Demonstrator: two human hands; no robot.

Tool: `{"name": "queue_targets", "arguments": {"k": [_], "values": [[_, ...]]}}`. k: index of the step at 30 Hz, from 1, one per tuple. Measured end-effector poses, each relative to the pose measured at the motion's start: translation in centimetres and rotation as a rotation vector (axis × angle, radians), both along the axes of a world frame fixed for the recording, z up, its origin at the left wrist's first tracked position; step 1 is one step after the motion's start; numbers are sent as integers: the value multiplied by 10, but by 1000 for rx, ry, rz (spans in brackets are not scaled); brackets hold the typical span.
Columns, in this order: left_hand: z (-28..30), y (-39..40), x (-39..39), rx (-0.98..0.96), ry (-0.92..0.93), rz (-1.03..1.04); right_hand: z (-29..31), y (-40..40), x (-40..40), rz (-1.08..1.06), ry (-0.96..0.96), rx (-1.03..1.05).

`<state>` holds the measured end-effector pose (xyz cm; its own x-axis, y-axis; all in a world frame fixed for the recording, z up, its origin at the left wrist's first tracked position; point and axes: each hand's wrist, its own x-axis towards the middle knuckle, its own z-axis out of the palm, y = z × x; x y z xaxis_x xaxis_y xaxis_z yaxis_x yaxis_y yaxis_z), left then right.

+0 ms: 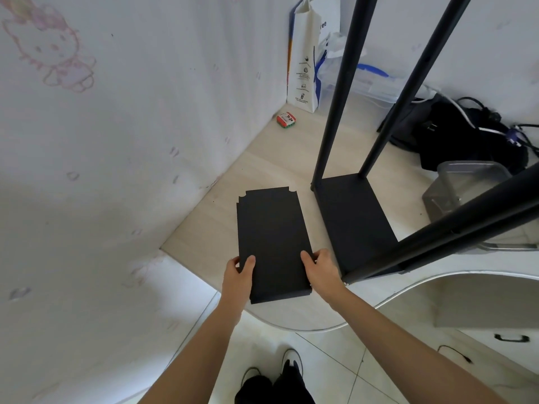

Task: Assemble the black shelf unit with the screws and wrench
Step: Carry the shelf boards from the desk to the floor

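Observation:
A stack of flat black shelf boards [272,237] with notched corners lies on the pale desk [271,158]. My left hand [240,274] grips its near left edge, thumb on top. My right hand [319,268] grips the near right edge the same way. To the right stands the black shelf frame [354,217]: a bottom board with upright black poles [339,88] rising from its corners. One pole [466,223] crosses the view close to the camera. No screws or wrench are visible.
A white wall runs along the left. At the desk's back stand a white paper bag [304,59], a small red packet [286,120] and clear plastic boxes [364,80]. Black cables and a bag [455,132] and a grey container [466,188] lie at right.

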<state>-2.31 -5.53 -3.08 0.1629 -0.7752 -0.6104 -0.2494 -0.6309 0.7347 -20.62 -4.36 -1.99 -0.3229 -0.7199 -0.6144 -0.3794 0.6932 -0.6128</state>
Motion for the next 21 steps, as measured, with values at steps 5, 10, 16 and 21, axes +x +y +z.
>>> {"name": "queue_targets", "arguments": {"k": [5,10,16,21], "values": [[1,12,6,-76,-40,-43,4,20,13,-84,19,-124],[14,33,31,-170,-13,-76,11,53,38,-172,-7,-182],[34,69,82,-301,124,-201,24,116,97,-404,-42,-302],[38,108,123,-298,171,-350,25,181,151,-587,-67,-387]]}}
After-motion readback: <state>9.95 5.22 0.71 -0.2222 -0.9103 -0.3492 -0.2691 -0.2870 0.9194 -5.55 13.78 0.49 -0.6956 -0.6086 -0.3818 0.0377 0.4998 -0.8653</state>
